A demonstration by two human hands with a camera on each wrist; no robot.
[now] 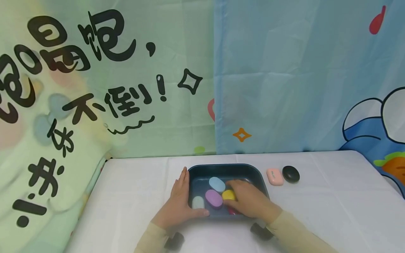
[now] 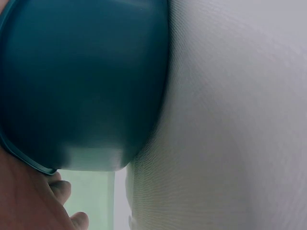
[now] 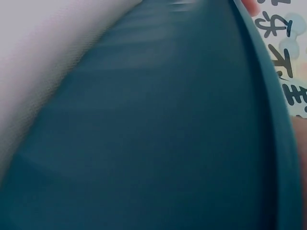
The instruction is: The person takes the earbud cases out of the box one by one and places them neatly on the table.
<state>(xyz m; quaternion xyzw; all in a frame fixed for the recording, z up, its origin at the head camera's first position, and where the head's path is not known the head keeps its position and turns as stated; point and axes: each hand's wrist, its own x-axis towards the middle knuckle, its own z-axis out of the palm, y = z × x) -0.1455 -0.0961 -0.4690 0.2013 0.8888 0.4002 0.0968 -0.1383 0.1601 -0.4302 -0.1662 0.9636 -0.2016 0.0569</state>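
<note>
A dark blue rectangular tray (image 1: pixel 202 168) stands on the white cloth. My left hand (image 1: pixel 181 203) rests against its left side and front left corner, fingers straight along the rim and thumb over the front edge. Inside the tray, my right hand (image 1: pixel 250 200) has thumb and fingers around a yellow rounded piece (image 1: pixel 228 194). Left of it lie a purple oval piece (image 1: pixel 213 198), a light blue oval one (image 1: pixel 217 184) and a pale white-green one (image 1: pixel 198 202). A red piece (image 1: pixel 232 211) shows partly under the right thumb. The wrist views show mostly the tray's outer wall (image 2: pixel 86 86).
On the cloth right of the tray sit a pink rounded case (image 1: pixel 274 176) and a black oval piece (image 1: pixel 290 174), side by side. A printed curtain (image 1: pixel 177 116) hangs behind and to the left. White cloth (image 1: pixel 133 196) surrounds the tray.
</note>
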